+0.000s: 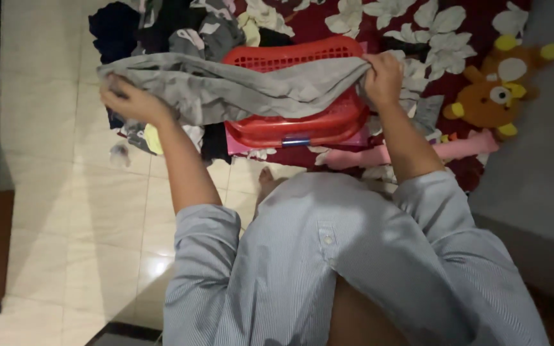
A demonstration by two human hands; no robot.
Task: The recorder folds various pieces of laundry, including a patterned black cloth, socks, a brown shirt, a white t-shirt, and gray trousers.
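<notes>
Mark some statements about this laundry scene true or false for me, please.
1. Both hands grip a grey garment, the left hand at one end and the right hand at the other. True.
2. The basket under the garment is blue. False: it is red.
3. A stuffed toy lies to the right of the basket. True.
4. The garment lies neatly folded on the floor. False: it is held stretched in the air above the basket.
5. A heap of clothes lies beyond the basket. True.
</notes>
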